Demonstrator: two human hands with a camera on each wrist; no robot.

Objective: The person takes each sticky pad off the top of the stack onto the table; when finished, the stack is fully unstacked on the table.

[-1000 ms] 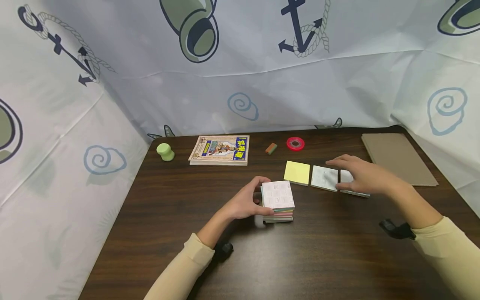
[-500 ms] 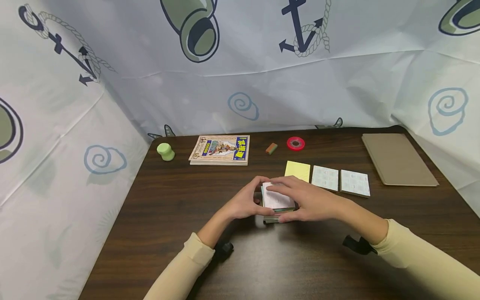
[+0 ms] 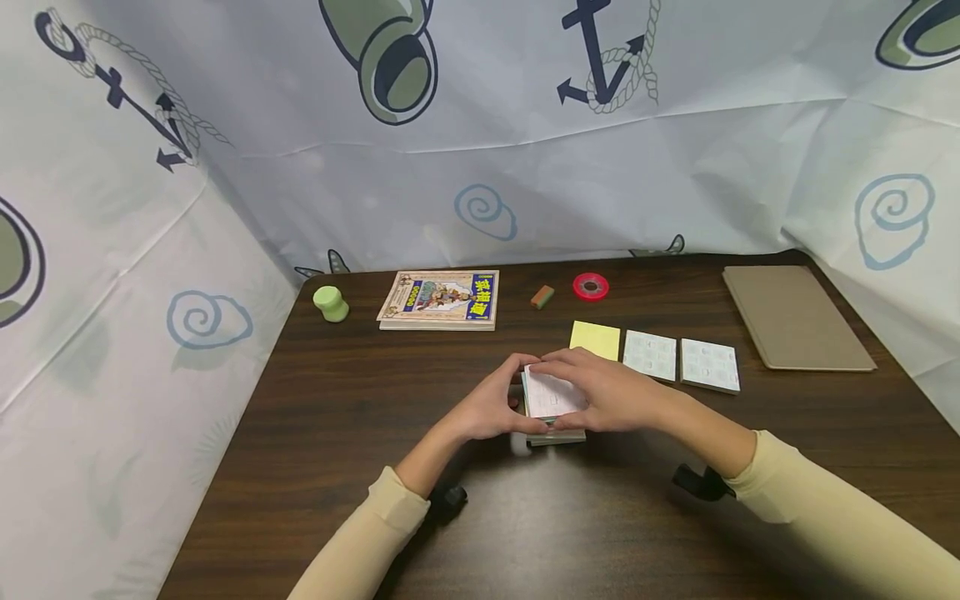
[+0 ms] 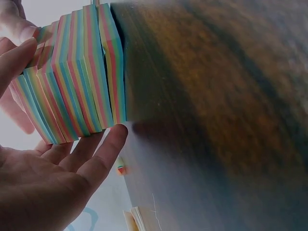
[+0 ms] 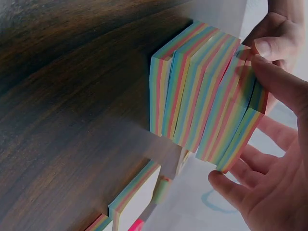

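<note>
A tall stack of square sticky note pads (image 3: 553, 396) stands on the dark table, a white printed sheet on top. Its sides show rainbow stripes in both wrist views, and the pads (image 4: 72, 82) are slightly staggered. From the left, my left hand (image 3: 489, 406) grips the stack, thumb on the near side and fingers on the far side. My right hand (image 3: 618, 396) holds the upper pads (image 5: 236, 130) from the right, thumb at the near side, fingers at the far edge. Both thumbs almost meet at the front. Part of the top sheet is hidden under the right fingers.
Right of the stack lie a yellow pad (image 3: 596, 337) and two white printed pads, the middle one (image 3: 649, 356) and the right one (image 3: 709, 365). Behind are an eraser (image 3: 542, 297), a red ring-shaped item (image 3: 591, 287), books (image 3: 446, 297) and a green container (image 3: 332, 304). A grey-brown board (image 3: 798, 318) lies right.
My right hand has moved left from above the white pads onto the stack, then slightly further in around its upper part. The left hand has kept its place.
</note>
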